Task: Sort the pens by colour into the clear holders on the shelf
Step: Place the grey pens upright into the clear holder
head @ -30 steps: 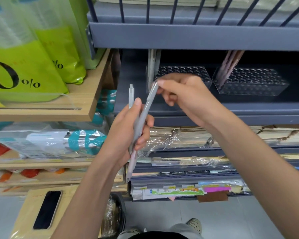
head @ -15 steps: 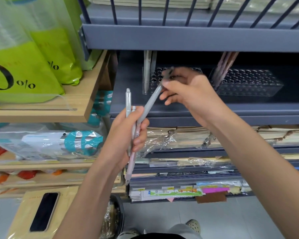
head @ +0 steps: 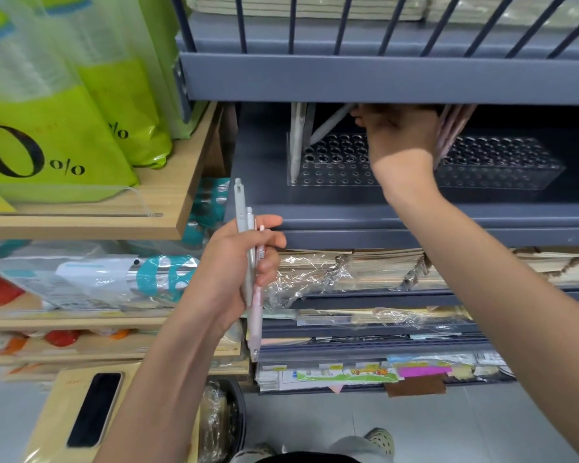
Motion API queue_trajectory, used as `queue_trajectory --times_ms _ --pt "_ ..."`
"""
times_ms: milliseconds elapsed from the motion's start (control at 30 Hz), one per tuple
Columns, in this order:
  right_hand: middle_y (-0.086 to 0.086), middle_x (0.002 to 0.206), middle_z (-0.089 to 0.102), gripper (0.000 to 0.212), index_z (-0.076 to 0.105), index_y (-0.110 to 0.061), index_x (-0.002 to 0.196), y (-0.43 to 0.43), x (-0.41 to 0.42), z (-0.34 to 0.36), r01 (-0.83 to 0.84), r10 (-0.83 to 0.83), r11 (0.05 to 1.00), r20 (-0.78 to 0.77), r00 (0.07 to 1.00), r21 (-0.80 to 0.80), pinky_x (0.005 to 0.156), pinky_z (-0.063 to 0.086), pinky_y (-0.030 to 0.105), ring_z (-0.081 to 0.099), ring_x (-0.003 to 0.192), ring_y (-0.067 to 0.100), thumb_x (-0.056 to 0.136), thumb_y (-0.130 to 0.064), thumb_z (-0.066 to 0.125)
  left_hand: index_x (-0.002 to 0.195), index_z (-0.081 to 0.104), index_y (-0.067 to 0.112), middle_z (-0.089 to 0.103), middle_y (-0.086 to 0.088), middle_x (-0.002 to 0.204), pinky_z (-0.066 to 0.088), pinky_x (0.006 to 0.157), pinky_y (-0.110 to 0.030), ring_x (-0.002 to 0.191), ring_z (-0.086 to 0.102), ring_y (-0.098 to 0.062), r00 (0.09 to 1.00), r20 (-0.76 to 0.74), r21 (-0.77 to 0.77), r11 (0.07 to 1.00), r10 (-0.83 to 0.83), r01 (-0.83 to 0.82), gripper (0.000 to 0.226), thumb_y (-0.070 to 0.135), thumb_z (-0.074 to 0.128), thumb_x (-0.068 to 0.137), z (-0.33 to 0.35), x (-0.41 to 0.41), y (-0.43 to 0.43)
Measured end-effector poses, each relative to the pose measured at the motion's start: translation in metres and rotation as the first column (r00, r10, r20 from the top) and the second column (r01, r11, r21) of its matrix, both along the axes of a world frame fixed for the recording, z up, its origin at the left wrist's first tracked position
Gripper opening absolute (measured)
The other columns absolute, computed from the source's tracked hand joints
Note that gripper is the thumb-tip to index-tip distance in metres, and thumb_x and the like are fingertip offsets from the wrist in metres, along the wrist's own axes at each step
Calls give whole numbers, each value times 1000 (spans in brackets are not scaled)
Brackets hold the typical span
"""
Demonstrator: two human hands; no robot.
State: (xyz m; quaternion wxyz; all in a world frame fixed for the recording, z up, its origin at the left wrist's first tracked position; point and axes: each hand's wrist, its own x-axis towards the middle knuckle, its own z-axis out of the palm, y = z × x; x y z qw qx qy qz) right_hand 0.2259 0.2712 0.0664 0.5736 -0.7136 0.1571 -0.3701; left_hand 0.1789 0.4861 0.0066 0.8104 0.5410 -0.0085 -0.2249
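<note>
My right hand (head: 398,135) reaches into the grey shelf and pinches a grey pen (head: 330,123) slanted down, its tip at a hole of the left clear holder (head: 331,168). Two grey pens (head: 296,142) stand upright at that holder's left end. The right clear holder (head: 502,165) holds several pink pens (head: 452,128) at its left end. My left hand (head: 238,272) sits below the shelf front and grips a small bunch of pens (head: 253,279), grey ones and a pink one, held upright.
The grey metal shelf (head: 381,78) above hangs low over the holders. Green bags (head: 64,135) stand on a wooden shelf at the left. Wrapped paper stacks (head: 348,269) fill the shelves below. A phone (head: 94,409) lies on a yellow envelope near the floor.
My right hand has drawn the grey pen out of my left hand's bunch and carried it up and back into the shelf, to the left holder. My left hand stays put.
</note>
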Motion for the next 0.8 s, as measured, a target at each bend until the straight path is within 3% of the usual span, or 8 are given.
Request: queue_trajectory --times_ms 33,167,233,367,533,633,733,800 --pt "16 88 72 11 68 -3 82 -1 5 -3 -6 -2 993 -69 998 -118 91 52 46 67 91 32 89 -6 60 105 57 0 64 -9 67 31 36 -20 41 41 -12 1000 10 14 1000 -1 1 18 -6 43 96 1 0 0" --pt "10 126 64 32 63 -9 121 6 16 2 -96 20 935 -216 976 -343 109 38 36 54 121 27 94 -26 57 107 57 1 76 -17 88 45 43 -24 47 55 -16 999 33 55 998 -22 20 14 1 44 102 3 -1 0" --pt "5 133 59 36 58 -12 127 11 21 7 -111 0 885 -238 971 -453 109 30 26 49 126 24 96 -31 55 107 56 1 76 -21 96 54 50 -26 55 66 -20 999 26 21 999 -42 42 14 2 42 104 4 -2 1" --pt "1 139 55 40 55 -18 133 16 26 8 -147 -25 782 -267 963 -605 105 26 23 45 131 22 99 -38 49 114 52 -2 75 -24 102 61 67 -31 89 75 -38 998 6 -46 997 -60 60 17 2 37 106 5 -4 2" --pt "5 140 55 41 54 -17 135 13 29 8 -174 -98 695 -332 938 -697 99 30 25 46 130 25 102 -38 40 105 50 4 75 -22 105 61 69 -31 92 74 -39 999 38 -64 998 30 -28 13 5 36 107 6 -4 5" --pt "10 129 62 41 62 -12 125 11 26 7 -200 -50 766 -367 929 -611 94 39 26 55 121 26 101 -39 43 106 49 5 73 -23 108 61 75 -32 96 73 -40 995 67 -115 991 79 -71 12 4 37 107 7 -3 6" --pt "3 126 64 35 61 -14 123 14 19 12 -162 34 891 -293 955 -425 87 32 14 55 117 17 97 -37 54 108 48 5 73 -22 112 60 85 -36 102 71 -40 985 128 -154 984 112 -92 11 3 37 107 7 -2 6" --pt "9 103 71 23 65 -7 110 19 1 16 -129 102 979 -170 980 -155 74 41 16 65 89 19 95 -24 61 107 48 5 72 -21 114 58 90 -38 105 70 -39 978 158 -184 977 135 -105 11 1 38 106 7 -2 6"
